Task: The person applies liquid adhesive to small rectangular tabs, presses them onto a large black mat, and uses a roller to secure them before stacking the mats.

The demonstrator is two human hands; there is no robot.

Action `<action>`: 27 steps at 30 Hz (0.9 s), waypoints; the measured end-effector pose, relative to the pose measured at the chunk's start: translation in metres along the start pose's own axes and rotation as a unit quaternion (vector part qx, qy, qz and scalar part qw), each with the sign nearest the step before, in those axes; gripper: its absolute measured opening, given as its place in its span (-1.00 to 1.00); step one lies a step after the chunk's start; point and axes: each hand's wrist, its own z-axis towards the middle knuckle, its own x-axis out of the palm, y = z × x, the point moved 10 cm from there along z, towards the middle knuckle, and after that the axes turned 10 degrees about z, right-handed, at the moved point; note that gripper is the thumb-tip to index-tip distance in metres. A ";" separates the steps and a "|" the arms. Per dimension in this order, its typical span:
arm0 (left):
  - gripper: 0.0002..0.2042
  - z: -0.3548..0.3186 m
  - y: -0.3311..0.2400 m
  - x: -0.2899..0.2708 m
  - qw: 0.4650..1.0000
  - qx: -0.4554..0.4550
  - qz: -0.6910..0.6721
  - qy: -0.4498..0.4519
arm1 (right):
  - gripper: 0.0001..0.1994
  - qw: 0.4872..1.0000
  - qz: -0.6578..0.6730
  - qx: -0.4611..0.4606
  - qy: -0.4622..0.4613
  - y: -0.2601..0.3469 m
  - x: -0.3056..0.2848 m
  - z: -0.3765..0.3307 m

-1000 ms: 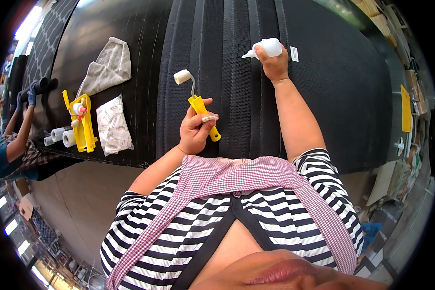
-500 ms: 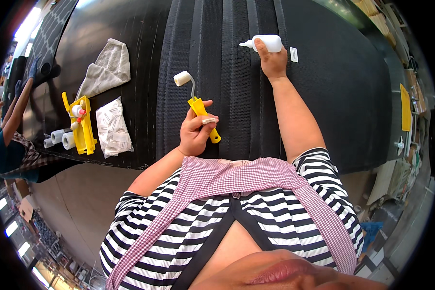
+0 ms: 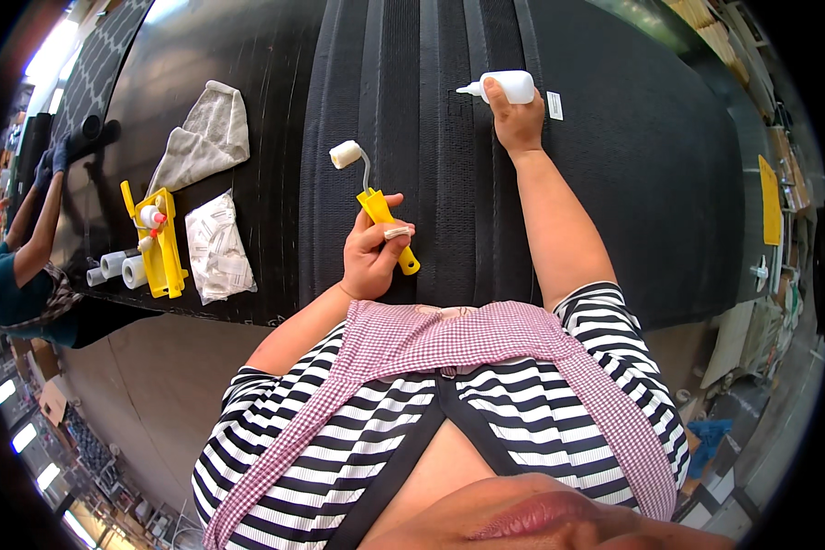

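My left hand [image 3: 372, 255] is closed around the yellow handle of a small paint roller [image 3: 376, 207]. Its white roller head points up and away from me. A small whitish tag [image 3: 397, 233] is pinched between the thumb and fingers of the same hand. Farther out, my right hand [image 3: 519, 126] grips a white squeeze bottle [image 3: 508, 87] lying on its side, its thin nozzle pointing left over the black textured mats [image 3: 445, 183]. These lie in overlapping strips before me. Beside the right hand, a white label [image 3: 555, 106] sits on the rightmost mat.
At left lie a grey cloth [image 3: 213, 137], a plastic bag of white labels [image 3: 218, 247], a yellow tray [image 3: 167, 257] holding a white bottle with a red tip, and several clear rolls [image 3: 112, 264]. Far left, a co-worker [image 3: 29, 284] in gloves handles a dark roll [image 3: 86, 130].
The whole view has shifted slightly. Both my hands keep their grips on the paint roller, tag and squeeze bottle. The co-worker's gloved hands have moved a little.
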 end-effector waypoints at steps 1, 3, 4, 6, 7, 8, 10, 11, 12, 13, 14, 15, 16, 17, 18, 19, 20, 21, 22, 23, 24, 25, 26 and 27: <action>-0.92 0.000 0.000 0.000 1.000 -0.002 -0.003 0.000 | -0.67 1.000 0.017 0.013 0.004 0.000 0.001 0.000; -0.92 0.000 0.000 0.000 1.000 -0.001 -0.008 0.000 | -0.66 1.000 0.018 0.018 0.015 -0.001 0.004 -0.001; -0.92 0.000 0.001 0.001 1.000 0.002 -0.011 0.000 | -0.65 0.999 0.018 0.020 0.019 -0.002 0.005 -0.002; -0.92 0.000 0.000 0.001 1.000 0.005 -0.006 0.004 | -0.65 0.999 0.023 0.021 0.039 -0.007 0.006 -0.003; -0.92 0.001 -0.002 0.001 1.000 0.005 0.001 0.008 | -0.65 0.998 0.026 0.021 0.049 -0.008 0.008 -0.002; -0.92 0.001 -0.002 0.002 1.000 0.005 0.009 0.011 | -0.66 0.997 0.047 0.036 0.052 -0.012 0.007 -0.004; -0.92 0.000 0.000 0.000 1.000 -0.007 -0.004 0.006 | -0.66 0.992 0.092 0.066 0.060 -0.006 0.009 -0.006; -0.92 0.000 0.001 0.000 1.000 -0.014 -0.010 0.003 | -0.67 0.994 0.083 0.053 0.047 -0.004 0.008 -0.005; -0.92 0.000 0.000 0.000 1.000 -0.009 -0.008 0.003 | -0.67 0.996 0.074 0.039 0.032 -0.001 0.004 -0.004; -0.92 0.000 -0.001 0.000 1.000 -0.004 -0.006 0.004 | -0.68 0.997 0.064 0.026 0.017 0.001 0.001 -0.003; -0.92 0.001 -0.002 0.001 1.000 0.000 -0.004 0.004 | -0.69 0.999 0.047 0.016 0.018 0.001 0.001 -0.003; -0.92 0.001 -0.002 0.001 1.000 0.001 -0.004 0.005 | -0.70 0.999 0.031 0.007 0.019 0.001 0.001 -0.003; -0.92 0.001 -0.001 0.001 1.000 0.002 -0.004 0.006 | -0.71 1.000 0.015 -0.003 0.019 0.001 0.001 -0.003; -0.92 0.001 0.000 0.001 1.000 0.003 -0.004 0.007 | -0.71 1.000 0.010 -0.008 0.027 0.000 0.002 -0.004; -0.92 0.001 -0.001 0.001 1.000 0.002 -0.004 0.008 | -0.72 0.999 0.005 -0.014 0.036 0.002 0.002 -0.003; -0.92 0.001 -0.001 0.001 1.000 0.002 -0.004 0.008 | -0.72 0.999 0.000 -0.020 0.045 0.003 0.004 -0.003; -0.92 0.001 -0.001 0.001 1.000 0.002 -0.004 0.009 | -0.71 0.999 0.017 -0.009 0.044 0.001 0.003 -0.004; -0.92 0.001 -0.001 0.000 1.000 0.002 -0.003 0.006 | -0.71 0.998 0.034 0.001 0.044 0.002 0.004 -0.005; -0.92 0.000 0.000 0.000 1.000 0.003 -0.003 0.004 | -0.70 0.998 0.051 0.011 0.044 0.004 0.004 -0.006; -0.92 0.000 0.000 -0.001 1.000 0.004 -0.003 0.002 | -0.70 0.996 0.071 0.032 0.034 0.003 0.001 -0.007; -0.92 0.000 0.000 0.000 1.000 0.002 -0.004 0.004 | -0.69 0.994 0.089 0.053 0.023 0.003 -0.004 -0.007; -0.93 0.000 -0.001 0.000 1.000 -0.001 -0.006 0.006 | -0.69 0.991 0.108 0.073 0.011 0.001 -0.008 -0.007; -0.93 0.001 -0.001 0.000 1.000 -0.003 -0.007 0.008 | -0.69 0.992 0.121 0.001 -0.023 0.011 -0.020 -0.004; -0.93 0.001 -0.002 0.001 1.000 -0.001 -0.002 0.010 | -0.69 0.967 0.236 0.069 -0.071 -0.006 -0.032 -0.003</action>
